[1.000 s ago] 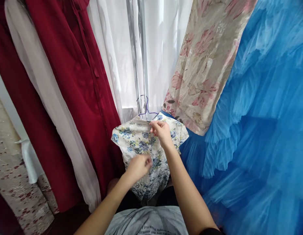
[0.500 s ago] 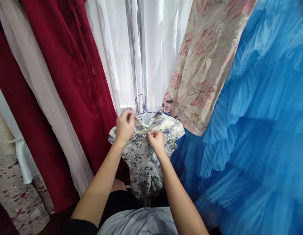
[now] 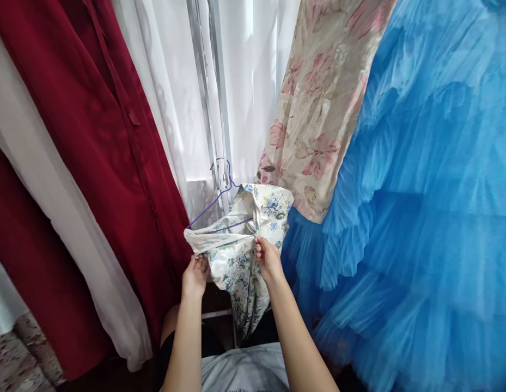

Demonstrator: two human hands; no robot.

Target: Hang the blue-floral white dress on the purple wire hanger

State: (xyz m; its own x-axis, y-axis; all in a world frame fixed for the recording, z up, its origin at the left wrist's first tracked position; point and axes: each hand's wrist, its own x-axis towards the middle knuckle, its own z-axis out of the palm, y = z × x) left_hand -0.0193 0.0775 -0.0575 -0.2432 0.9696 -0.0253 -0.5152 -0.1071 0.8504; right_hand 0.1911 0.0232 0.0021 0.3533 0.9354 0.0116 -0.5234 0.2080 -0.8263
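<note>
A white blouse with blue and yellow flowers (image 3: 273, 209) hangs partly on a purple wire hanger (image 3: 212, 206) in front of me. Its right shoulder still covers the hanger, while the left arm of the hanger shows bare above the sagging neckline. My left hand (image 3: 195, 275) pinches the fabric edge at the left sleeve, just under the hanger's left end. Near the middle of the neckline, my right hand (image 3: 268, 258) has its fingers closed on the front edge of the blouse. The lower part of the blouse hangs bunched towards my lap.
Dark red gowns (image 3: 97, 136) and a pale sheer cloth (image 3: 73, 228) hang at the left. A beige dress with pink flowers (image 3: 318, 120) and a ruffled blue tulle gown (image 3: 432, 218) hang at the right. Grey metal poles (image 3: 209, 98) stand before a white curtain (image 3: 253, 81).
My left hand has moved down from the blouse's left shoulder to its sleeve edge. The left side of the neckline has dropped, baring the hanger's arm. The view has turned slightly right.
</note>
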